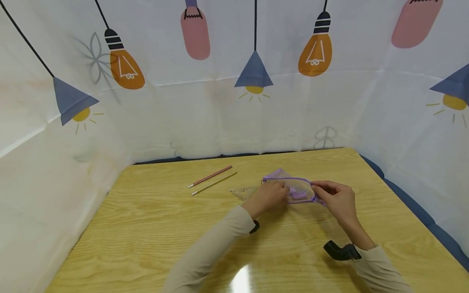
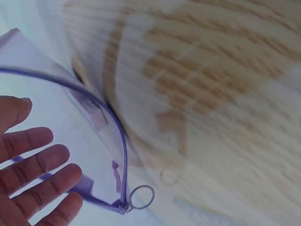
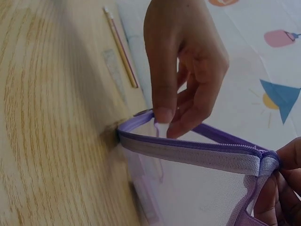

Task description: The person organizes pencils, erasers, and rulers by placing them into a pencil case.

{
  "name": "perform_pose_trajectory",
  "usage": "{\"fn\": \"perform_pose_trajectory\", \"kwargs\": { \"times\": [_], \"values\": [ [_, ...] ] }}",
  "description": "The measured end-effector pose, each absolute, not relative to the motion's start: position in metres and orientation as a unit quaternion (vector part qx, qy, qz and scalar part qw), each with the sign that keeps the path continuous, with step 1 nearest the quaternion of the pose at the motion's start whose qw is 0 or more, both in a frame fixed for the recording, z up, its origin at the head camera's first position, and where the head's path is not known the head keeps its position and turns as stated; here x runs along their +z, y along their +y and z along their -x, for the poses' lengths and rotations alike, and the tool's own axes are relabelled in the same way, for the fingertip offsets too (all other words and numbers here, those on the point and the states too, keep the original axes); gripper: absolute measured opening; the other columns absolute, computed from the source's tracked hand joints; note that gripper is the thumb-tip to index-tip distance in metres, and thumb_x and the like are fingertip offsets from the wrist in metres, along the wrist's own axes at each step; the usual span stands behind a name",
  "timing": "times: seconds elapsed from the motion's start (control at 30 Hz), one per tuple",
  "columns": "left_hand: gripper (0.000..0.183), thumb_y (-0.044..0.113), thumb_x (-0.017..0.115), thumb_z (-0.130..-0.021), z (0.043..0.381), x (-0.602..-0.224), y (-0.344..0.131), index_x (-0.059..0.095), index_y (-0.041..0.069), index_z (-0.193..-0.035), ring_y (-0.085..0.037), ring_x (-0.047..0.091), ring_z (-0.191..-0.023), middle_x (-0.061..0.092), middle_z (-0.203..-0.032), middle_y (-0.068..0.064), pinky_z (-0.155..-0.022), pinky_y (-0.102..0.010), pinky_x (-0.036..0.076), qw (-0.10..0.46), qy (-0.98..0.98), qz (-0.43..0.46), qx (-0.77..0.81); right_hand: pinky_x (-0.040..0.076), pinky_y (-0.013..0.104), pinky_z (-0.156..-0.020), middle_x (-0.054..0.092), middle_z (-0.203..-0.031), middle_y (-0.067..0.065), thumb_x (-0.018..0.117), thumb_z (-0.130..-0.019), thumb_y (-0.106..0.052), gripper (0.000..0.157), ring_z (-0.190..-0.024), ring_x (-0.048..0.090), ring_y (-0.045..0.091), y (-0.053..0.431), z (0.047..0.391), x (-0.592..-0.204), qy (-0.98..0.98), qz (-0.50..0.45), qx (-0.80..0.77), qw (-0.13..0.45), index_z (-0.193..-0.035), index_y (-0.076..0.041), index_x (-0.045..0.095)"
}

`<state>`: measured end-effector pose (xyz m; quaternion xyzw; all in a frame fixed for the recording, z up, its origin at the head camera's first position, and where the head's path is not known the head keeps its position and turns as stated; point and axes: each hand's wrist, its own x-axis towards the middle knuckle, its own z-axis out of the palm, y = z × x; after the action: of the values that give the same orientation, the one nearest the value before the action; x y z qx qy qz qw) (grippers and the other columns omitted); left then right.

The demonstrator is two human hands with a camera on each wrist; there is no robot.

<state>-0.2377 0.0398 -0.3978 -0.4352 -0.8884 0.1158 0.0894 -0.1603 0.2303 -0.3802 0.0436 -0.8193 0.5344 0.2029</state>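
A see-through mesh pouch (image 1: pixel 302 186) with a purple zip lies unzipped, its mouth spread wide. My right hand (image 1: pixel 338 199) pinches the zip's right end between thumb and fingers. At the mouth is my left hand (image 1: pixel 269 196), fingertips dipping past the rim; in the left wrist view its fingers (image 2: pixel 49 160) are apart and hold nothing visible. A metal ring (image 2: pixel 142 197) hangs from the zip's far end. Inside the pouch lie purple items (image 1: pixel 297 193), too blurred to name. Partly behind the left hand is a clear set square (image 1: pixel 243 192).
A red pencil (image 1: pixel 210 176) and a yellowish pencil (image 1: pixel 214 184) lie side by side on the wooden table (image 1: pixel 146 228), left of the pouch. Behind the table hangs a white cloth (image 1: pixel 220 114) printed with lamps and bulbs.
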Motion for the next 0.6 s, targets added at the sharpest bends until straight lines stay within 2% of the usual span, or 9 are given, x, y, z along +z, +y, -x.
{"fn": "perform_pose_trajectory", "kwargs": {
  "times": [0.13,0.27,0.47,0.6],
  "values": [
    [0.025,0.031,0.051,-0.1,0.237,-0.394,0.031,0.063,0.015,-0.116,-0.013,0.059,-0.09,0.059,-0.099,0.001,-0.075,-0.026,0.049,0.086,-0.9,0.417,0.095,0.048,0.023,-0.049,0.071,-0.084,0.007,0.069,-0.09,-0.01,0.02,-0.065,0.062,0.01,0.238,0.169,-0.394,-0.823,-0.041,0.532,0.198,-0.103,0.006,0.072],
    [0.023,0.029,0.049,-0.1,0.234,-0.388,0.02,0.059,0.016,-0.116,-0.014,0.058,-0.091,0.058,-0.102,0.002,-0.074,-0.029,0.05,0.085,-0.91,0.397,0.081,0.047,0.025,-0.048,0.07,-0.081,-0.002,0.069,-0.09,-0.008,0.02,-0.064,0.062,0.011,0.234,0.165,-0.386,-0.825,-0.045,0.528,0.197,-0.103,0.007,0.072],
    [0.024,0.029,0.056,-0.097,0.232,-0.384,0.004,0.059,0.014,-0.116,-0.015,0.056,-0.089,0.057,-0.104,0.001,-0.072,-0.029,0.05,0.112,-0.91,0.391,0.078,0.046,0.027,-0.047,0.069,-0.078,-0.004,0.068,-0.091,-0.007,0.019,-0.062,0.06,0.014,0.227,0.156,-0.372,-0.823,-0.051,0.53,0.2,-0.102,0.008,0.071],
    [0.019,0.024,0.057,-0.095,0.232,-0.384,-0.005,0.06,0.013,-0.11,-0.015,0.053,-0.08,0.056,-0.097,0.0,-0.065,-0.028,0.047,0.13,-0.907,0.395,0.066,0.046,0.025,-0.046,0.07,-0.079,-0.003,0.069,-0.09,-0.009,0.02,-0.061,0.06,0.013,0.23,0.159,-0.377,-0.825,-0.046,0.529,0.196,-0.102,0.006,0.072]
  ]
}}
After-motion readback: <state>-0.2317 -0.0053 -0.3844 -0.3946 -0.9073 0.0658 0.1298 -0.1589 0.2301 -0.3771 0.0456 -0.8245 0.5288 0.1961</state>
